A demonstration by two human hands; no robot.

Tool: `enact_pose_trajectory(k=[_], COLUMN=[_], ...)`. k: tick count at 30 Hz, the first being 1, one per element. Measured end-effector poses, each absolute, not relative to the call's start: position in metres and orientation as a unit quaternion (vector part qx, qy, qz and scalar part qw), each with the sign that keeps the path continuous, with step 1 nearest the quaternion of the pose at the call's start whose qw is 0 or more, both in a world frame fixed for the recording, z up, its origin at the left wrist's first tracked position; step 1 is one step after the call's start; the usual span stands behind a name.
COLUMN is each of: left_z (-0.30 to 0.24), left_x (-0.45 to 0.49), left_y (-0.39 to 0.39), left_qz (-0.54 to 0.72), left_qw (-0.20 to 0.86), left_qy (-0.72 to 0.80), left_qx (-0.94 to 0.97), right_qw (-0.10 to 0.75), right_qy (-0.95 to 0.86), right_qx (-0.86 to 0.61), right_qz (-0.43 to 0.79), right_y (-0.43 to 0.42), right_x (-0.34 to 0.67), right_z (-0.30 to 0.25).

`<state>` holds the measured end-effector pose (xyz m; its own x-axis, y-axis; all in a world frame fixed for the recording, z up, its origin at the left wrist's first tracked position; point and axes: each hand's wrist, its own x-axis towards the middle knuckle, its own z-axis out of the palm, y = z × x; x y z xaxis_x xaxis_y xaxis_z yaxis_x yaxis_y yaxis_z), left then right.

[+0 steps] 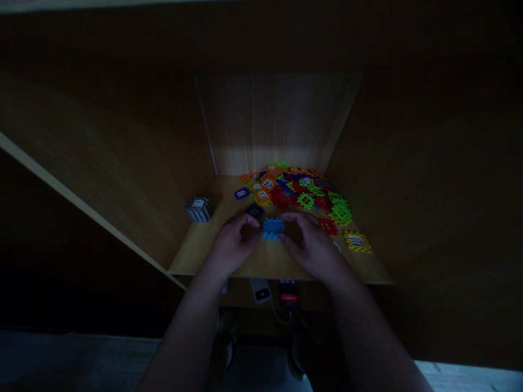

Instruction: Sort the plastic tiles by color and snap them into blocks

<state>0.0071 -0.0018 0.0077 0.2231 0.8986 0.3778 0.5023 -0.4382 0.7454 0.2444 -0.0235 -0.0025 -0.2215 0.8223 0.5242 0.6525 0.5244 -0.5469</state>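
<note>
A small blue block (272,228) built of interlocking plastic tiles stands on the wooden desk (261,261), between my two hands. My left hand (232,245) is curled against its left side, fingers bent toward it. Pressing in from the other side, my right hand (312,242) also has its fingers bent. Both hands seem to grip the block. Behind them lies a heap of loose coloured tiles (298,188), in red, green, orange, yellow and blue. A dark blue tile (254,210) lies just beyond my left fingers.
A finished grey-white cube (199,209) stands at the left edge of the desk. A yellow tile with a window (357,241) lies at the right. Wooden partitions wall the desk on both sides and behind. Small devices (261,293) hang below the front edge. The scene is dim.
</note>
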Motion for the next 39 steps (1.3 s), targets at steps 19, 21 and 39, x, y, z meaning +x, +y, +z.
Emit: enact_pose_trajectory(k=[19,21,39], left_z=[0.01,0.01,0.01], left_x=[0.008,0.008,0.007], left_y=[-0.004,-0.004,-0.003], left_qz=[0.399,0.399,0.401], left_qw=[0.247,0.247,0.23], left_qy=[0.479,0.478,0.473], left_qx=[0.742,0.743,0.75], right_qw=[0.383,0.381,0.354], right_qy=[-0.793,-0.796,-0.779], right_qx=[-0.467,-0.464,-0.51], right_qz=[0.081,0.076,0.083], right_y=[-0.024,-0.023,-0.019], right_x=[0.244,0.244,0.243], right_z=[0.002,0.002,-0.01])
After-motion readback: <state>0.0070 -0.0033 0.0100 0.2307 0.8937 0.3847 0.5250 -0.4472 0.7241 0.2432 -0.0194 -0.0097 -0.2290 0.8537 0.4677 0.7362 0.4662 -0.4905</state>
